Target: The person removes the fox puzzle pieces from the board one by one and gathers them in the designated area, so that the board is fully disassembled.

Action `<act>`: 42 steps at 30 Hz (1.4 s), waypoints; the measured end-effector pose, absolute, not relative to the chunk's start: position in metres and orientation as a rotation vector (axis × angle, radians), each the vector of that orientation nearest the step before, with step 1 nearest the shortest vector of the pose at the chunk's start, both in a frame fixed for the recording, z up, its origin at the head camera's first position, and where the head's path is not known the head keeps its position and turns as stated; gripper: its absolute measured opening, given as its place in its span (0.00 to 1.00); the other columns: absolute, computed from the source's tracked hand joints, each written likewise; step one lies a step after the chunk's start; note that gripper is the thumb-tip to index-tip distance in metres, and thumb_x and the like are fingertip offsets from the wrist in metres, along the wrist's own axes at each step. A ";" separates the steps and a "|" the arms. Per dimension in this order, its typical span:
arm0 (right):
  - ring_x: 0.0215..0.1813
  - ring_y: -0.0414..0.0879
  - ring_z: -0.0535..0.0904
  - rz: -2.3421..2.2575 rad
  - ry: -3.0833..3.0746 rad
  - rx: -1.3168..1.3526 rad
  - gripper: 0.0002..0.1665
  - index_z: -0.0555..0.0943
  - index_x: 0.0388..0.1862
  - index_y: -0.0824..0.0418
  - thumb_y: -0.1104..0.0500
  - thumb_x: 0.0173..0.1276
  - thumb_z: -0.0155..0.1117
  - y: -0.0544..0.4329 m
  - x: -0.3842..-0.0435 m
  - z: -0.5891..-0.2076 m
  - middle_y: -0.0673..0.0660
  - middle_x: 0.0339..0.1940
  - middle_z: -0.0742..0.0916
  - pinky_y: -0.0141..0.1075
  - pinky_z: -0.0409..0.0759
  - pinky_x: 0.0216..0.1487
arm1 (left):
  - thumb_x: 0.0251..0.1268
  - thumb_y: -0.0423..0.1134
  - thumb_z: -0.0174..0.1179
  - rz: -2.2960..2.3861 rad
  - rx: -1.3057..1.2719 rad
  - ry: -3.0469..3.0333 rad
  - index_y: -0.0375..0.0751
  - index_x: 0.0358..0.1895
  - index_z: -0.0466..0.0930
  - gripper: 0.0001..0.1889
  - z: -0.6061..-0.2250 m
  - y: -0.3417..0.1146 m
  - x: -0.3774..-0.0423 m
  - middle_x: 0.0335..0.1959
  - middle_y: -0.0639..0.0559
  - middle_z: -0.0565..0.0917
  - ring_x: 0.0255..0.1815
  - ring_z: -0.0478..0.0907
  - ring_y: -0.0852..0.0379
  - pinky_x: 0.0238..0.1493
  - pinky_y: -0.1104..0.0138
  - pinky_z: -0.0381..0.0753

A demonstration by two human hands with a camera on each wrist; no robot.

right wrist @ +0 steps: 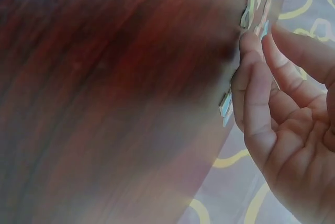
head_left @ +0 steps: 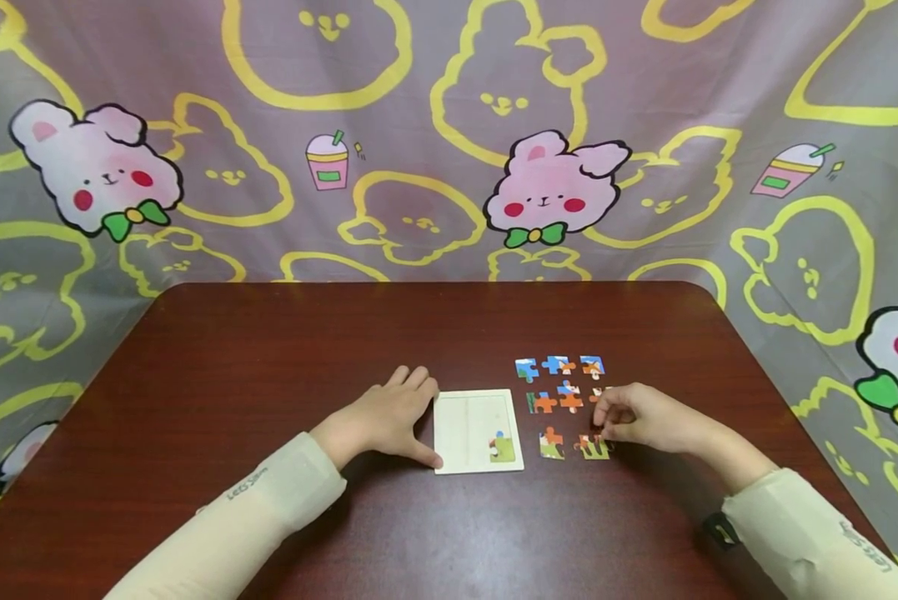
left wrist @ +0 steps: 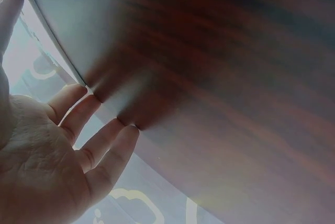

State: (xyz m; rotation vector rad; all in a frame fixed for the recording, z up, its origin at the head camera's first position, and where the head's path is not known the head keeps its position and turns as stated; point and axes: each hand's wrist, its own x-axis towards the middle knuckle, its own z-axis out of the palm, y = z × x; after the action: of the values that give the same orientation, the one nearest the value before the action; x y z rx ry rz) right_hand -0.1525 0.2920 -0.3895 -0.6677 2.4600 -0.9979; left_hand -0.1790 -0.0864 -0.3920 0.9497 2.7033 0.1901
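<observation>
A pale square puzzle tray (head_left: 464, 425) lies on the table, with one green puzzle piece (head_left: 503, 450) in its lower right corner. My left hand (head_left: 388, 417) is spread along the tray's left side, thumb at the near corner and fingers at the far one; the left wrist view shows the fingers (left wrist: 107, 156) nearly straight. My right hand (head_left: 654, 421) is over the right edge of the loose pieces, loosely bent, close to a green-and-orange puzzle piece (head_left: 594, 448). It partly hides another piece. The right wrist view shows no piece between thumb and fingers (right wrist: 256, 93).
Several loose puzzle pieces (head_left: 570, 398) lie in rough rows right of the tray, blue ones (head_left: 526, 369) at the back. The dark wooden table (head_left: 268, 333) meets a patterned curtain (head_left: 418, 108) behind and at both sides.
</observation>
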 end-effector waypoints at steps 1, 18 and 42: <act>0.34 0.34 0.79 -1.006 2.462 -0.670 0.04 0.80 0.37 0.66 0.69 0.65 0.66 0.292 -0.153 -0.389 0.52 0.32 0.85 0.30 0.80 0.37 | 0.39 0.69 0.74 0.187 0.952 2.704 0.44 0.57 0.69 0.45 -0.391 -0.086 -0.179 0.50 0.52 0.69 0.50 0.65 0.52 0.33 0.59 0.73; 0.28 0.35 0.75 -0.962 2.448 -0.810 0.04 0.82 0.37 0.63 0.67 0.64 0.68 0.221 -0.167 -0.384 0.49 0.27 0.84 0.30 0.76 0.31 | 0.40 0.70 0.74 0.185 0.972 2.706 0.44 0.55 0.69 0.44 -0.392 -0.085 -0.179 0.50 0.52 0.69 0.49 0.64 0.52 0.29 0.61 0.72; 0.30 0.38 0.72 -0.705 2.554 -0.995 0.16 0.81 0.42 0.60 0.63 0.55 0.77 0.177 -0.160 -0.396 0.49 0.31 0.79 0.28 0.72 0.34 | 0.39 0.69 0.74 0.165 0.941 2.705 0.44 0.56 0.69 0.45 -0.392 -0.085 -0.180 0.50 0.53 0.69 0.51 0.65 0.52 0.33 0.60 0.73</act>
State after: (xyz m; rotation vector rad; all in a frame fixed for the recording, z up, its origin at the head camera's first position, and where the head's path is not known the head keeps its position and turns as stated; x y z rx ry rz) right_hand -0.1602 0.1769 -0.3959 -0.9954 2.5543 -0.7053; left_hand -0.1805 -0.0851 -0.3917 0.9413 2.7055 0.1654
